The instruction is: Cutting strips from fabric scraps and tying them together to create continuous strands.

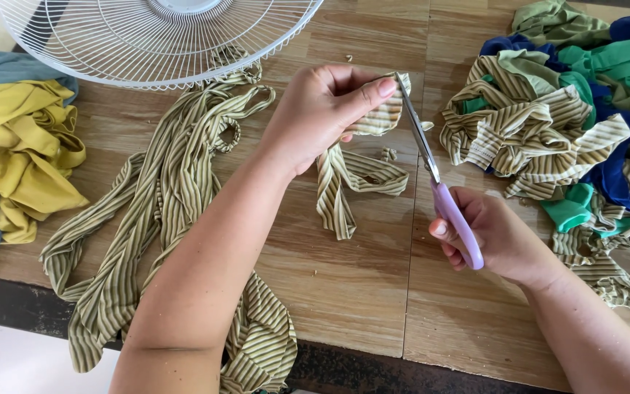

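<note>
Surface: wooden table, light brown planks with a seam running front to back, dark front edge.
Far left corner: white wire fan guard resting on the top.
Left edge: heap of yellow cloth, grey-blue cloth under and behind it.
Left of centre: long olive striped strips, spread from the fan guard to the front edge, some hanging over.
Right: mixed pile of scraps, striped, green and blue, tangled together.
Near pile, front right: frayed striped offcuts.
</note>
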